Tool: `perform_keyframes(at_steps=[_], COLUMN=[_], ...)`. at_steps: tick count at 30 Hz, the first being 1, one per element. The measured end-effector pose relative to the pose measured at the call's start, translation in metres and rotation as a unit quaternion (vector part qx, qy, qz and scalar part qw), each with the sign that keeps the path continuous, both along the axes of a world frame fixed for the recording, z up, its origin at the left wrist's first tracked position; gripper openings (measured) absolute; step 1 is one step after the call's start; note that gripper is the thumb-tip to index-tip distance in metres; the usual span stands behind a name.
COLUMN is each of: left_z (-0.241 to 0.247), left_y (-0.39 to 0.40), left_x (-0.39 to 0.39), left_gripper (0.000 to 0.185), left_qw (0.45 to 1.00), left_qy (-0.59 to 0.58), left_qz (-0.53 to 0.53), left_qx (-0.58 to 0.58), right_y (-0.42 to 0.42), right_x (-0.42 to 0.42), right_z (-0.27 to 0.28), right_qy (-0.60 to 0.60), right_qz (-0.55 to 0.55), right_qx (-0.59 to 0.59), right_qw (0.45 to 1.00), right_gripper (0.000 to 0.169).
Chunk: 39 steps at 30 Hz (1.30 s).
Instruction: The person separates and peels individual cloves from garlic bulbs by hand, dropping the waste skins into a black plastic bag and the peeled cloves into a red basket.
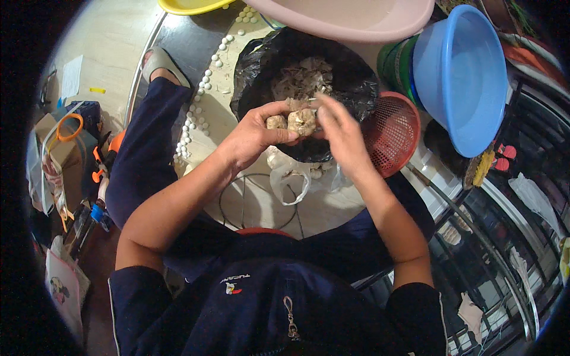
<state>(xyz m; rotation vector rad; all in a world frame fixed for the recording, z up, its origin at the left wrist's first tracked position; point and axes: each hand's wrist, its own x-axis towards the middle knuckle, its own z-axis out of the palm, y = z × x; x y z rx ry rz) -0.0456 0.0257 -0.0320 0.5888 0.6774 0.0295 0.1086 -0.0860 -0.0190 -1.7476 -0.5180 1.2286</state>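
Observation:
My left hand (262, 127) holds two knobbly, pale brown bulbs that look like garlic; the larger bulb (302, 122) lies at my fingertips and the smaller bulb (276, 122) nearer the palm. Close against the larger one is my right hand (340, 129), slightly blurred, its fingers bent; whether it grips anything cannot be seen. Both hands are over the near side of a round container lined with a black plastic bag (254, 66), where papery peelings (305, 78) are heaped. Just below it, a white plastic bag (289, 178) with pale pieces lies partly hidden on the floor.
A red plastic colander (394, 133) stands right of the black bag, beside a blue basin (476, 80) tilted on its side. Beyond are a pink basin (356, 22) and a yellow basin (193, 5). Small white discs (191, 120) dot the floor at left. A wire ring stand (245, 176) lies between my legs.

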Motion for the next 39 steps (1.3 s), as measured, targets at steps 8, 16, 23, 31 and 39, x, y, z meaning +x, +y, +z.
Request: perform_keyframes(at_steps=[8, 16, 23, 31, 39], left_z=[0.010, 0.019, 0.010, 0.010, 0.024], left_y=[-0.010, -0.006, -0.004, -0.003, -0.002], left_x=[0.004, 0.006, 0.005, 0.004, 0.005], left_gripper=[0.040, 0.037, 0.041, 0.041, 0.040], left_qw=[0.958, 0.953, 0.994, 0.987, 0.995], left_qy=[0.017, 0.041, 0.006, 0.012, 0.009], left_qz=[-0.070, -0.082, 0.013, -0.027, -0.005], left_qx=[0.277, 0.288, 0.108, 0.155, 0.101], right_y=[0.001, -0.004, -0.002, 0.002, 0.000], right_x=[-0.007, -0.017, -0.012, -0.008, -0.009], right_z=[0.024, 0.017, 0.011, 0.012, 0.010], right_qy=[-0.243, -0.230, 0.168, 0.283, 0.240], right_qz=[0.216, 0.128, -0.016, -0.033, 0.007], right_qx=[-0.029, 0.037, -0.006, 0.023, -0.029], right_qw=[0.945, 0.964, 0.986, 0.958, 0.970], right_gripper=[0.036, 0.029, 0.039, 0.043, 0.028])
